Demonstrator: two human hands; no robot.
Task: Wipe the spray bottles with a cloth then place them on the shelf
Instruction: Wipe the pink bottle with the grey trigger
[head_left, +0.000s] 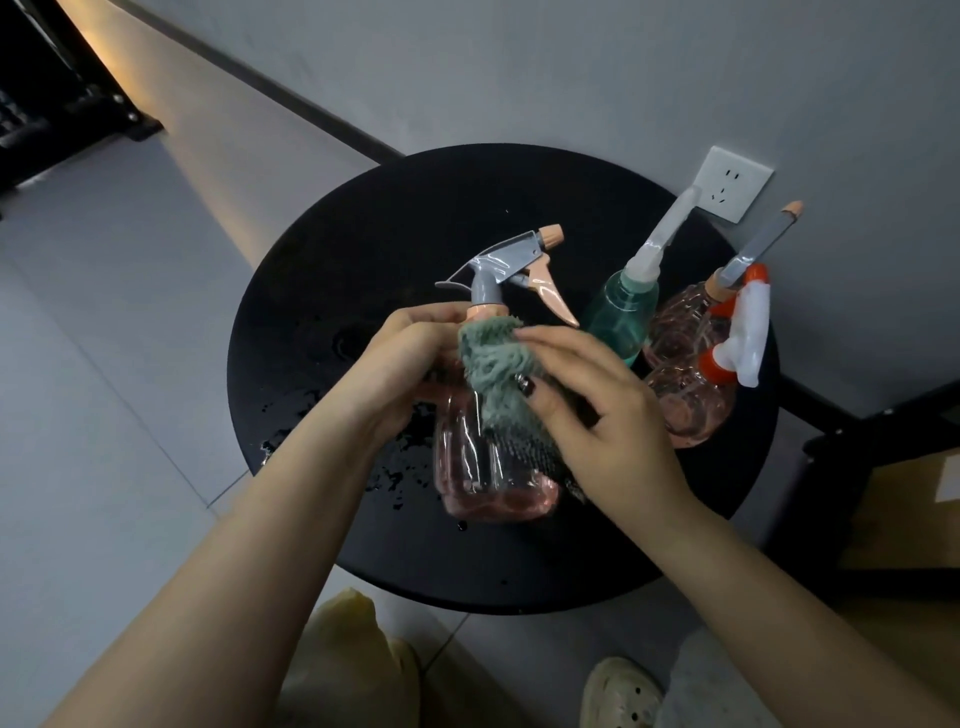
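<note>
Over the round black bench (322, 249), the person holds a pink spray bottle (478, 467) with a grey trigger head, seemingly lifted or tipped toward them rather than standing square, though the angle makes that hard to settle. The left hand (400, 358) curls round the bottle's shoulder just under the collar — likely to steady it and keep the neck from turning while the other hand rubs. The right hand (587, 405) presses a grey-green cloth (493, 369) against the upper body of the bottle, thumb and fingers pinching the fabric so it drapes down the side; gripping it there lets the cloth wrap the curve of the plastic. Water droplets (384, 478) scatter on the bench by the bottle, which may be why wiping is needed.

Toward the wall stand the others, close together: a teal bottle (618, 317), a pink bottle with a grey head (675, 322) behind, and a pink bottle with a white-and-orange head (691, 405) in front — apparently waiting their turn. A wall socket (732, 182) sits just behind them. A dark shelf-like unit (883, 426) shows at the right edge; whether it is the intended shelf cannot be told.
</note>
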